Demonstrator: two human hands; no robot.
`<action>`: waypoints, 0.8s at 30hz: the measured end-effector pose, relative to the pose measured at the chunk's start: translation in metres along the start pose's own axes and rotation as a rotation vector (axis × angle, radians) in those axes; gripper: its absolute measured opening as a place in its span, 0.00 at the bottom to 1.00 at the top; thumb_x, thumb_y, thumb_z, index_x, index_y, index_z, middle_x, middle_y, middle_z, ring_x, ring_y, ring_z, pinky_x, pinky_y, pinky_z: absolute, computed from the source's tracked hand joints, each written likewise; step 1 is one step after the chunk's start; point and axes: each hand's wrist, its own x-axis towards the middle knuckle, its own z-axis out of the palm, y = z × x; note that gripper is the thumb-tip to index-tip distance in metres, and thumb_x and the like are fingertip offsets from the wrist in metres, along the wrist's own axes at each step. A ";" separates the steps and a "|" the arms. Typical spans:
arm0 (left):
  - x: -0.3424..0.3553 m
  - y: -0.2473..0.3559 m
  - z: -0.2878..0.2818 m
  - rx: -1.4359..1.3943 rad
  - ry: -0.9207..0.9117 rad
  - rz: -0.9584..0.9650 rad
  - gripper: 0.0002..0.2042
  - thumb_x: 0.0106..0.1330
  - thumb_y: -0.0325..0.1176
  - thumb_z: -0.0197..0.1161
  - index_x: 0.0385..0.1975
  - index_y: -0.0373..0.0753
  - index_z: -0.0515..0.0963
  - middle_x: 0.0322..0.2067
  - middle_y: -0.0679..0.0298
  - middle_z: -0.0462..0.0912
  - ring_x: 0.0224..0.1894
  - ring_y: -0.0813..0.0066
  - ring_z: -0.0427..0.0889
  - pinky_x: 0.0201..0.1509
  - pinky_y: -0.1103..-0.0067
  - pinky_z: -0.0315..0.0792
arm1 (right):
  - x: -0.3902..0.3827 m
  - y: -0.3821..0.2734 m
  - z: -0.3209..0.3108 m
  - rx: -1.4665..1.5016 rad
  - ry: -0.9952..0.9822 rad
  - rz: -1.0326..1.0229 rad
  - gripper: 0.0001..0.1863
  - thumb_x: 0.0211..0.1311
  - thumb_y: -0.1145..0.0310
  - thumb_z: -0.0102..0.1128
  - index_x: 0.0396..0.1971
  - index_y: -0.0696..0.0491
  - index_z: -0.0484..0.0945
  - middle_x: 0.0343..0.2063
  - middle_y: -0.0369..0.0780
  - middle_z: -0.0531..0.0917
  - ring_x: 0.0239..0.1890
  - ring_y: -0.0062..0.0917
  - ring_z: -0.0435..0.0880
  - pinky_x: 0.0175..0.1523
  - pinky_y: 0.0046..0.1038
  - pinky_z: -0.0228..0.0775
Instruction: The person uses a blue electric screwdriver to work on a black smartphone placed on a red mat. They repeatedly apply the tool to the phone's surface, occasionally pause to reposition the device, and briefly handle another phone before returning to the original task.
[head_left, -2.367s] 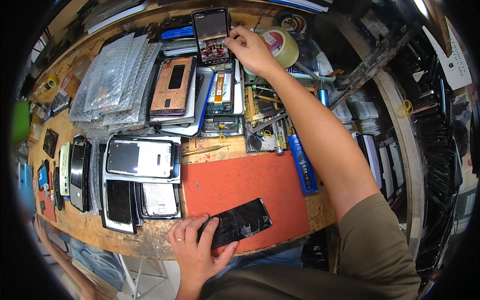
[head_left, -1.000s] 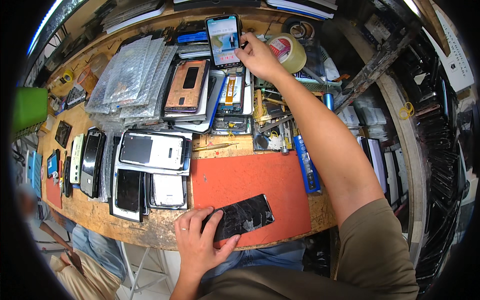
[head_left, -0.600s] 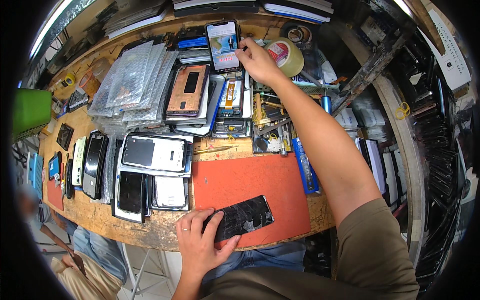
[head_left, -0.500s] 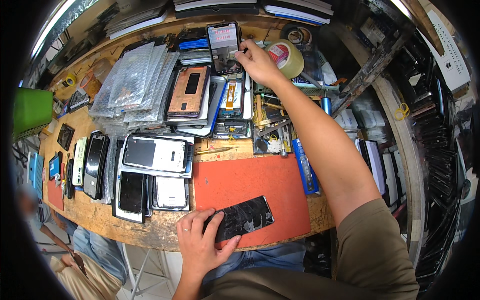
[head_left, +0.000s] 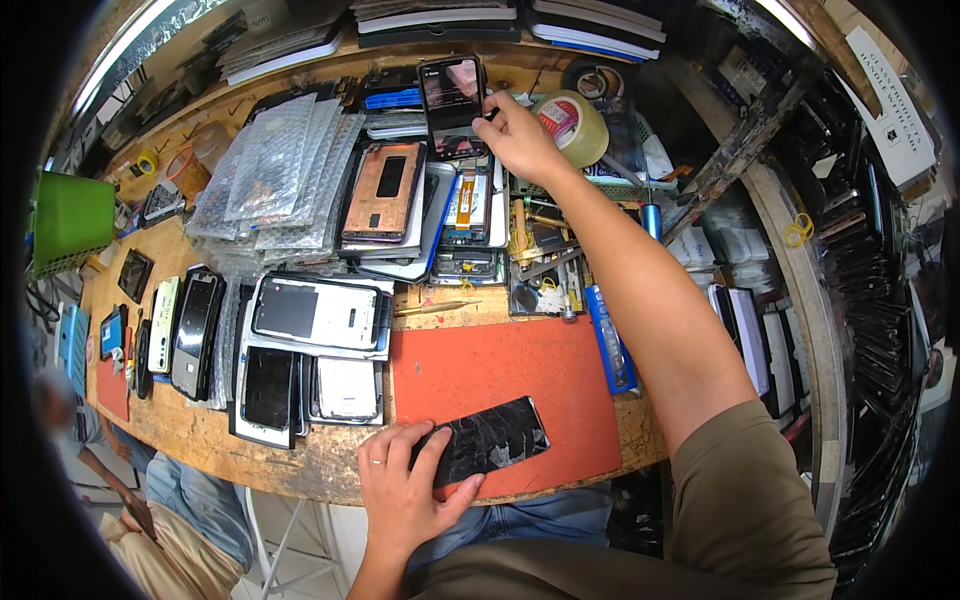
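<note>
A dark smartphone with a cracked face (head_left: pixel 495 441) lies aslant on the red mat (head_left: pixel 505 360). My left hand (head_left: pixel 408 478) grips its left end, fingers over the top edge and thumb along the near edge. At the back of the bench, a second smartphone (head_left: pixel 452 95) stands propped up with its screen lit. My right hand (head_left: pixel 520 138) reaches out to that phone's right edge, thumb at the screen side and fingers curled by the rim. A roll of clear tape (head_left: pixel 572 128) sits just right of this hand.
Bubble-wrap sleeves (head_left: pixel 275 170) and a copper-coloured phone frame (head_left: pixel 384 190) are piled behind the mat. Phone parts (head_left: pixel 318 310) are stacked left of it. A blue tool (head_left: pixel 612 345) lies by its right edge. At the lower left sits another person (head_left: pixel 180 510).
The propped phone's screen has gone from a pale picture with red writing to a mostly dark one. Both hands stay about where they were; the view has shifted slightly.
</note>
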 end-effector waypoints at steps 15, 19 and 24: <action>-0.002 -0.002 0.003 -0.022 0.011 -0.001 0.31 0.52 0.50 0.81 0.53 0.39 0.84 0.53 0.57 0.80 0.58 0.52 0.75 0.63 0.58 0.67 | 0.001 -0.002 0.000 0.001 0.006 -0.003 0.23 0.72 0.54 0.63 0.58 0.53 0.77 0.35 0.46 0.89 0.42 0.42 0.90 0.50 0.41 0.78; -0.002 -0.002 0.004 -0.027 0.015 0.009 0.31 0.52 0.50 0.81 0.53 0.40 0.84 0.53 0.57 0.80 0.58 0.52 0.76 0.62 0.57 0.67 | 0.000 -0.001 0.000 0.015 -0.008 -0.011 0.25 0.68 0.56 0.67 0.59 0.53 0.77 0.35 0.45 0.89 0.41 0.41 0.90 0.50 0.40 0.79; -0.002 -0.001 0.003 -0.015 0.014 -0.001 0.30 0.52 0.50 0.80 0.53 0.40 0.84 0.53 0.57 0.80 0.57 0.52 0.76 0.63 0.57 0.67 | -0.003 0.000 -0.001 -0.004 -0.020 -0.005 0.26 0.63 0.60 0.70 0.59 0.53 0.77 0.33 0.44 0.89 0.40 0.39 0.90 0.50 0.39 0.79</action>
